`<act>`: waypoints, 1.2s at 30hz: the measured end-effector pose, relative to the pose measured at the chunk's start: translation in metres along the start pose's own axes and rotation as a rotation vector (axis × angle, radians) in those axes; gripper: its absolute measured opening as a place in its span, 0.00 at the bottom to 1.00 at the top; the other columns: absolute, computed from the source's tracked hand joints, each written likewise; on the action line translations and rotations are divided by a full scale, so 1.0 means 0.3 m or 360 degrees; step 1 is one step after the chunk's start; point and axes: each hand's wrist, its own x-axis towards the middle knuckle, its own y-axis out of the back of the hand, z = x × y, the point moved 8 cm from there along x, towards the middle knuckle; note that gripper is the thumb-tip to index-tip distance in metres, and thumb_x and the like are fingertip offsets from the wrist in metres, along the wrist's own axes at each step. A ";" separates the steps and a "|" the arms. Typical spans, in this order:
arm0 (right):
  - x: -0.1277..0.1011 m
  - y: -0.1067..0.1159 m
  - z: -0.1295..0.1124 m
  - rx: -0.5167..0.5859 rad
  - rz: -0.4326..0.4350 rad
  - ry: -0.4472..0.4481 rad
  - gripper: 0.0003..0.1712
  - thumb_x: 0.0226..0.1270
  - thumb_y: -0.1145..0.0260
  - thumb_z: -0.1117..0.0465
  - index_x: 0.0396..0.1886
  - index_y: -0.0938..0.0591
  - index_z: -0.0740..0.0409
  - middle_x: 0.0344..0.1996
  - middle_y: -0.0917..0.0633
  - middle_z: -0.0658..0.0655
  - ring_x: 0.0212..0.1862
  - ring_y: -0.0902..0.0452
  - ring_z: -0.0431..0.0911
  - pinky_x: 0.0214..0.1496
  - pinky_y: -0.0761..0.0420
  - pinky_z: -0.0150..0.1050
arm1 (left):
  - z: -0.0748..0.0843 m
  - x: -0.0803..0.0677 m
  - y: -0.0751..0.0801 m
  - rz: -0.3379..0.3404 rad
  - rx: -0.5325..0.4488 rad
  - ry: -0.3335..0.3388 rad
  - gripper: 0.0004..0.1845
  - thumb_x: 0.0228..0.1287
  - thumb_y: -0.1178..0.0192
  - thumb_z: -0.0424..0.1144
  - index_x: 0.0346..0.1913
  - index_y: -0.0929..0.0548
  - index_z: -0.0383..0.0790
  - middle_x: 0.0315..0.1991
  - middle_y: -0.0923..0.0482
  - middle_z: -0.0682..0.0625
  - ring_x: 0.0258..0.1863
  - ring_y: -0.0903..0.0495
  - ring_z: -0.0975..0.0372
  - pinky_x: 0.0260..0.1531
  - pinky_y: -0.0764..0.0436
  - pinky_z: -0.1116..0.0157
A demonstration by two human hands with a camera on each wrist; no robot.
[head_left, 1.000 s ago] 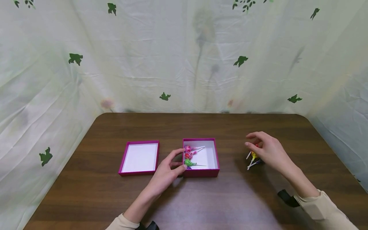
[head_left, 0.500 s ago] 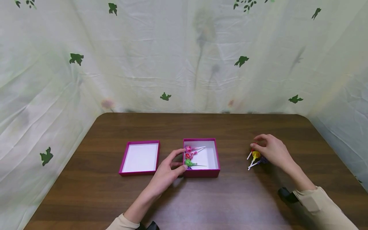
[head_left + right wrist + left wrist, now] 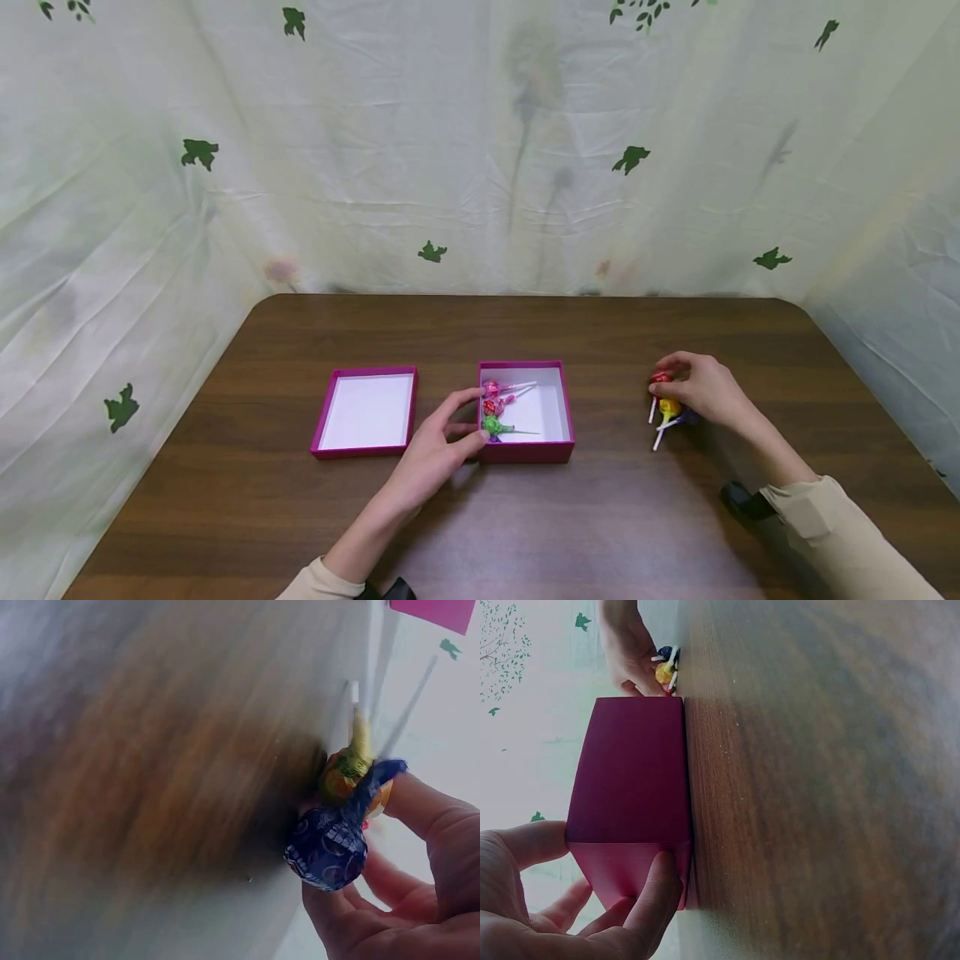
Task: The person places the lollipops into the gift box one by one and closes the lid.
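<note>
An open magenta box (image 3: 526, 452) with a white inside stands mid-table. My left hand (image 3: 437, 450) holds its left side, thumb at the near corner and fingers along the wall (image 3: 622, 862). Inside lie several wrapped lollipops, among them a pink one (image 3: 491, 388), a red-and-pink one (image 3: 491, 407) and a green one (image 3: 492, 425). On the right, my right hand (image 3: 705, 390) pinches a red lollipop (image 3: 661, 377) by its head. Right beside it are a yellow lollipop (image 3: 669, 407) and a dark blue lollipop (image 3: 326, 847); in the right wrist view these largely cover the red one.
The box's lid (image 3: 367, 412), magenta-rimmed and white inside, lies upturned left of the box. A brown wooden table (image 3: 570, 533) carries everything. Behind it and at both sides hangs a pale curtain (image 3: 480, 167) with green leaf prints.
My right hand has drawn back slightly to the right, and its fingers have closed on the red lollipop. The sticks of the pile have shifted a little. My left hand has stayed on the box.
</note>
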 end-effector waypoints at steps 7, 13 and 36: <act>0.004 -0.007 -0.005 0.0028 -0.0053 0.0037 0.20 0.60 0.26 0.56 0.46 0.17 0.65 0.37 0.13 0.57 0.36 0.20 0.45 0.36 0.24 0.40 | 0.001 -0.001 0.000 0.0000 0.0000 0.0005 0.30 0.64 0.35 0.40 0.68 0.29 0.54 0.67 0.32 0.48 0.56 0.24 0.49 0.45 0.20 0.50; 0.003 -0.009 -0.014 0.0065 -0.0075 0.0083 0.14 0.61 0.28 0.60 0.46 0.16 0.60 0.38 0.13 0.56 0.37 0.18 0.45 0.37 0.23 0.41 | 0.000 0.000 0.000 -0.0004 0.0003 0.0008 0.30 0.64 0.35 0.40 0.69 0.29 0.54 0.67 0.32 0.48 0.57 0.24 0.49 0.45 0.20 0.50; -0.039 0.049 -0.122 0.0125 0.0265 0.0299 0.16 0.65 0.31 0.66 0.52 0.20 0.54 0.41 0.14 0.55 0.41 0.17 0.49 0.34 0.22 0.34 | 0.003 -0.002 -0.001 0.0011 0.0006 0.0001 0.30 0.64 0.35 0.39 0.68 0.29 0.53 0.67 0.32 0.47 0.56 0.24 0.49 0.44 0.20 0.51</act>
